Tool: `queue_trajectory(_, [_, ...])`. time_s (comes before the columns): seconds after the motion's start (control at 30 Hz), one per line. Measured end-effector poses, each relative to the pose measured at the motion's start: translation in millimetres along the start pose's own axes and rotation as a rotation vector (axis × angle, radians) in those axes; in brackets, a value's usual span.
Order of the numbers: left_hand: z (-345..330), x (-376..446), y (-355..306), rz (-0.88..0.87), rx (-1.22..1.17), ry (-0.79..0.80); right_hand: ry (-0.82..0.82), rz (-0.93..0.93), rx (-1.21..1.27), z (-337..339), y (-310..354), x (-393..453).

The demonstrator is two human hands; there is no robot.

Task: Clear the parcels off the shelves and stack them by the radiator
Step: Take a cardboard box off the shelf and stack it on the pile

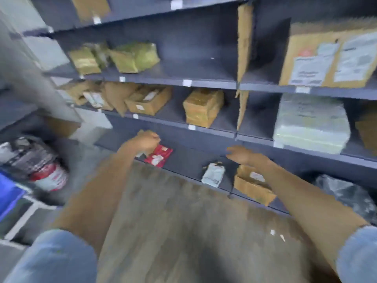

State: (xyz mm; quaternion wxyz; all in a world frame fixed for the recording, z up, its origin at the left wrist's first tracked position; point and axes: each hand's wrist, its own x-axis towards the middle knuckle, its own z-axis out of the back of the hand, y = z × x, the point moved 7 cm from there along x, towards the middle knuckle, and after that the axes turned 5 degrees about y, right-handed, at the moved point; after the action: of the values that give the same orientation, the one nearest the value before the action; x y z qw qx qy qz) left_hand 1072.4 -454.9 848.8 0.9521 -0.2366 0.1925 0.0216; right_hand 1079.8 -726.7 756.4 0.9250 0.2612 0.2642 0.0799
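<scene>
Left hand (145,140) curled at red packet (159,155), hold unclear; right hand (247,157) open. I'd grip squarely, lift clear.

Red parcel (158,155) flat on low shelf (189,160) (blurred) — brown boxes (204,108) above

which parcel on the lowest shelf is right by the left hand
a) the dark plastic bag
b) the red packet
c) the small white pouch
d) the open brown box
b) The left hand is curled just above the red packet, while the small white pouch and open brown box sit further right, near the right hand.
</scene>
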Motion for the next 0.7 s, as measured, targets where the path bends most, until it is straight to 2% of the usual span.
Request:
queue_trajectory(0.1, [61,-26,76,0.071,-0.192,-0.163,0.03,0.183,-0.075,-8,118,59])
queue_trajectory(0.2, [64,-22,143,0.177,-0.312,-0.127,0.102,0.303,-0.106,-25,206,101])
queue_trajectory(0.3, [60,2,204,0.292,-0.385,-0.02,0.144,0.345,-0.103,-37,261,152])
queue_trajectory(0.4, [96,39,255,0.359,-0.491,-0.031,0.171,0.337,-0.115,-37,297,209])
queue_trajectory(0.57, [184,111,310,0.435,-0.37,-0.02,0.288,0.215,-0.121,-10,331,303])
queue_trajectory(0.63, [211,138,328,0.435,-0.299,0.0,0.29,0.122,-0.122,3,348,340])
queue_trajectory(0.7, [229,157,349,0.418,-0.299,-0.02,0.264,0.114,-0.114,6,376,375])
